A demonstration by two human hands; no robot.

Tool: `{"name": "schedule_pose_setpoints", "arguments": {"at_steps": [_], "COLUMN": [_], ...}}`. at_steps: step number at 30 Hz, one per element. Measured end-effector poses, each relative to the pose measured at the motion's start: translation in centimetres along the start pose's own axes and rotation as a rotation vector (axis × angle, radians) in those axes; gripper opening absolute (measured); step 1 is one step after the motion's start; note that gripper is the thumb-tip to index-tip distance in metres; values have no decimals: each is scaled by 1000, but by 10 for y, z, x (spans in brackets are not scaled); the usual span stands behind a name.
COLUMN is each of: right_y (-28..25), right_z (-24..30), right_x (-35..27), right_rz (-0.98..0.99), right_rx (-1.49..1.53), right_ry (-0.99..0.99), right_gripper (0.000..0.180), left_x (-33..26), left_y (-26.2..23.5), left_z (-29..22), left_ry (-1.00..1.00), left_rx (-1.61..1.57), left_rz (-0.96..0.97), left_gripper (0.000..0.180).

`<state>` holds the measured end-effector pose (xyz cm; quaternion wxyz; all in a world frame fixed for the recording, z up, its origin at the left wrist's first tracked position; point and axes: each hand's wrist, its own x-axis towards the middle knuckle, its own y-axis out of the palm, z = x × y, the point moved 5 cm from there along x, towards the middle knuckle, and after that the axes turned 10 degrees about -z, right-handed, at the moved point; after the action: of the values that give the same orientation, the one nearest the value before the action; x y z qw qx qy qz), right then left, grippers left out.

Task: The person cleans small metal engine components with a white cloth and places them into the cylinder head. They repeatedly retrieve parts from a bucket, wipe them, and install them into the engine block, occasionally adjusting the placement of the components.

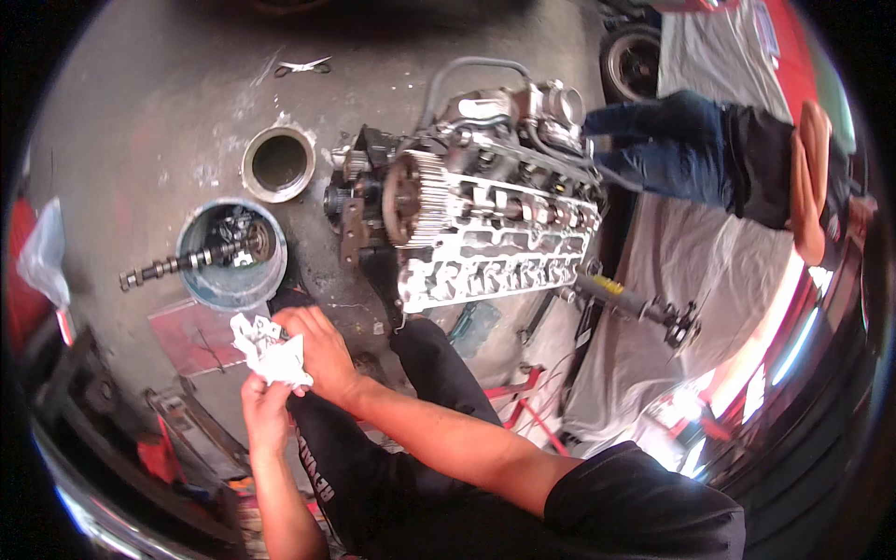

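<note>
Blue round bucket (233, 296): 1 dark metal camshaft (177, 265) leaning out.
Beige round pail (280, 195): dark inside, contents unclear.
Left hand (266, 403): fingers pinching crumpled white wipe (271, 357).
Right hand (322, 350): fingers bent, grip hidden.

Bucket (235, 297) is set left of engine (504, 238); camshaft (198, 259) is laid over bucket's left rim. Pot (252, 175) is placed beyond bucket, scissors (304, 66) farther behind. Cloth (271, 355) is held near side. Sheet (649, 350) is spread right.

- We see a crumpled, matt wad (269, 355), cloth or paper unclear.
- We see shiny bare metal on the cylinder head (495, 245).
- We see a glossy metal camshaft (191, 259).
</note>
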<state>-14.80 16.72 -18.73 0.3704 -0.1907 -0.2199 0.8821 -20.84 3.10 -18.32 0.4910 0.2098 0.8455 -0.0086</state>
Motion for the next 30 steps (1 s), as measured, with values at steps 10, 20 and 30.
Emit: {"name": "schedule_pose_setpoints", "arguments": {"at_steps": [10,20,30], "right_y": [-149,-289,-361], "right_z": [-13,-44,-43], "right_x": [-40,-100,-132], "right_rz": [-201,-300,-407], "right_rx": [50,235,68], "right_ry": [178,-9,-65], "right_gripper": [36,34,35], "left_x": [-51,-131,-155], "left_y": [172,272,301], "left_z": [-29,39,84], "left_ry": [492,797,446], "left_rx": [858,629,120], "left_rz": [72,154,-80], "left_gripper": [86,44,28]}}
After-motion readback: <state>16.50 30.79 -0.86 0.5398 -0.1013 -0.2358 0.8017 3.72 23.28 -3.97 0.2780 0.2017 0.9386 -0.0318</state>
